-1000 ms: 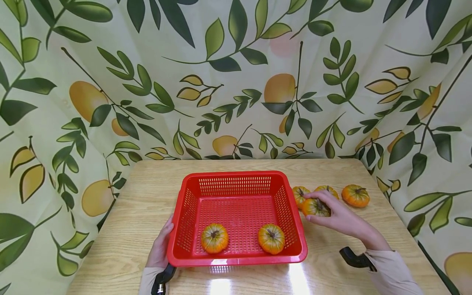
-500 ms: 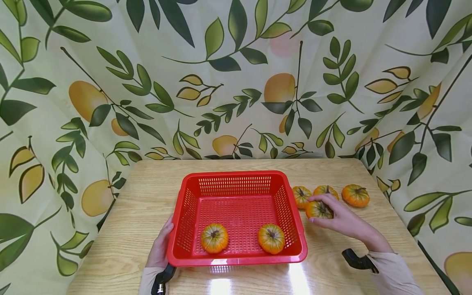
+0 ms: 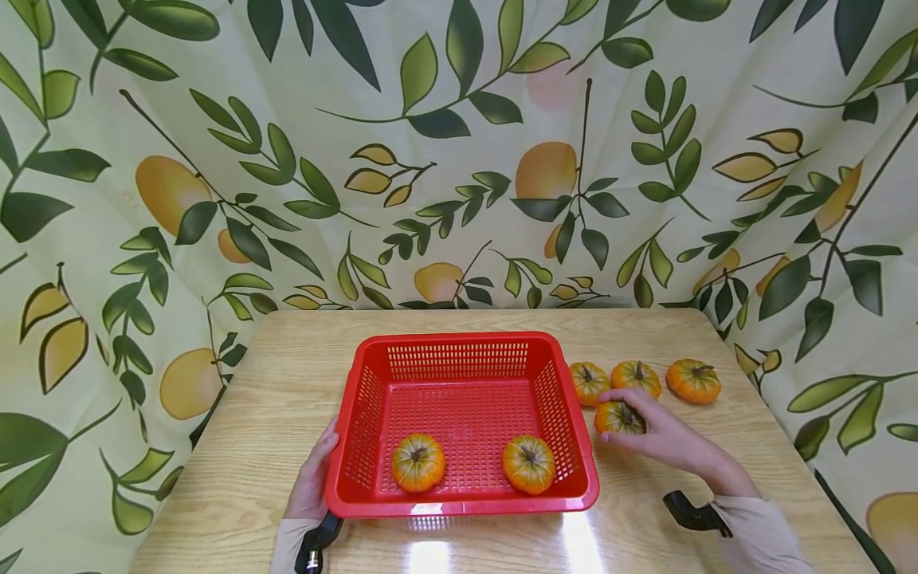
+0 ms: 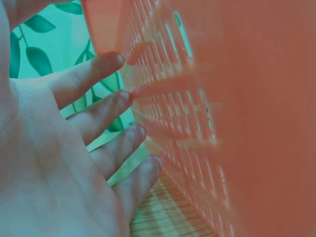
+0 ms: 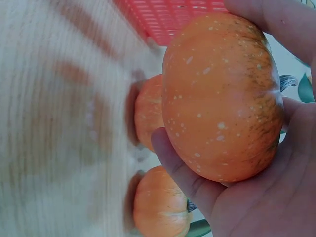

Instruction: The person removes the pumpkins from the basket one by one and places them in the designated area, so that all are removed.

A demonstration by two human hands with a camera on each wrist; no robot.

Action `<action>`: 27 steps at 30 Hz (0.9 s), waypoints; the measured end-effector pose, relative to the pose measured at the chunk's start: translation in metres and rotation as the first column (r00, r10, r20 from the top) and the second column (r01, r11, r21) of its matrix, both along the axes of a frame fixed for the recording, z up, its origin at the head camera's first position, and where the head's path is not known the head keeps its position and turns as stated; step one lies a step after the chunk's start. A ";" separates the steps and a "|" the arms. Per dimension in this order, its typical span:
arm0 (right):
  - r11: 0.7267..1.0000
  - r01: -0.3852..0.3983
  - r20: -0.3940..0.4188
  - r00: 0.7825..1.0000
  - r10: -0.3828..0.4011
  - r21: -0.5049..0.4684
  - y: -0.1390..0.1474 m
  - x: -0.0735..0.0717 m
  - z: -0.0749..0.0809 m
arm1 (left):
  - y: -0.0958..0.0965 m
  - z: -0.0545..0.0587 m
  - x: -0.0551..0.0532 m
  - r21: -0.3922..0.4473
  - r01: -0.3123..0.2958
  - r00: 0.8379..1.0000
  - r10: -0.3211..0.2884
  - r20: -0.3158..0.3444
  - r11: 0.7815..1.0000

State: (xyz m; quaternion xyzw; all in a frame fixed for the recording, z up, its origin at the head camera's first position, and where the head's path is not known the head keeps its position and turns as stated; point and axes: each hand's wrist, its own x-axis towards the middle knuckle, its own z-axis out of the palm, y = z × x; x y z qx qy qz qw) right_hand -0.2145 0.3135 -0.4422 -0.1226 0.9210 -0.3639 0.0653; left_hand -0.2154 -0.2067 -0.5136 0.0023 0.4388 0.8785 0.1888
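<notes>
Woodgrain table (image 3: 237,454) underlies hands: left (image 3: 312,478), fingers (image 4: 102,112) straight, touching slotted basket (image 3: 466,509); right (image 3: 670,434) gripping pumpkin (image 3: 617,418).

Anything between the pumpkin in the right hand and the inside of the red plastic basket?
Yes: the basket's right wall, just left of the held pumpkin. A loose pumpkin sits beside that wall, farther back. Height clearance is unclear.
</notes>
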 end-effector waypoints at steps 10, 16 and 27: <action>1.000 -0.003 -0.006 1.000 0.003 -0.002 -0.001 0.001 -0.009 | 0.004 0.004 0.000 -0.003 -0.029 0.997 0.030 0.065 1.000; 1.000 0.013 0.028 1.000 -0.013 -0.002 -0.003 0.001 -0.014 | 0.002 0.002 0.000 0.004 -0.011 0.999 0.011 0.034 1.000; 1.000 0.030 0.064 0.998 -0.030 -0.008 -0.007 0.004 -0.023 | -0.001 -0.002 -0.002 -0.040 0.010 0.999 -0.011 -0.032 0.999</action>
